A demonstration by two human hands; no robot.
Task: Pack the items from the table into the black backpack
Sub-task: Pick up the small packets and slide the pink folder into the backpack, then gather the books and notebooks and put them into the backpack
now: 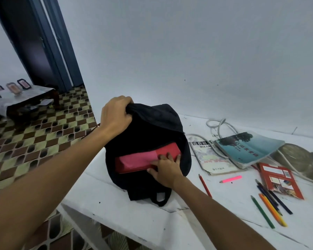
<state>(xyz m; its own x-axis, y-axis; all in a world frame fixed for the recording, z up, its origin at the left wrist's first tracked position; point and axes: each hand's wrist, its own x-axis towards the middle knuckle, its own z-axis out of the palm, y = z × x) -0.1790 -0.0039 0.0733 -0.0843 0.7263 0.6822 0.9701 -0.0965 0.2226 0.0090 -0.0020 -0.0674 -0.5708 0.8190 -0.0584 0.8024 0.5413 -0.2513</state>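
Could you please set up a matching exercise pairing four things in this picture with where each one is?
Things:
1. red book
2. left hand
3. pink highlighter
4. blue-covered book

Places:
A. alone on the white table between pencils
B. partly inside the black backpack
C. gripping the backpack's top
D. lying on another book

Pairs: 1-B, 2-C, 3-A, 4-D
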